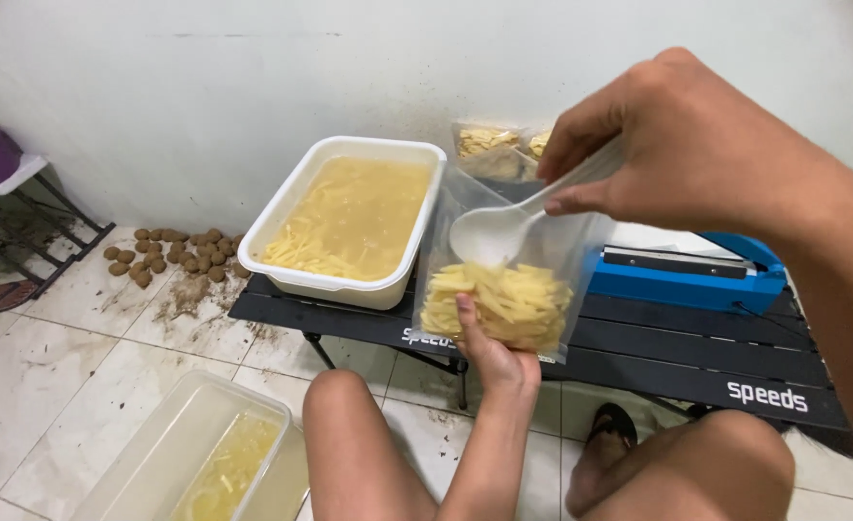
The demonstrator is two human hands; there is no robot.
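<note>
Bag-filling step: left hand point(492, 352) fingers clamp the clear bag point(500, 262) of potato strips at 6 o'clock; right hand point(682, 145) fingers pinch the white spoon point(503, 228) inside. Next scoop likely needs the tub point(282, 273) at 9 o'clock on the table point(716, 371).

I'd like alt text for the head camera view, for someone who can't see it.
The left hand holds a clear bag of pale potato strips while the right hand dips a white spoon into it. Behind, on a low black table, sit a white tub of strips in liquid and a blue sealer.
</note>
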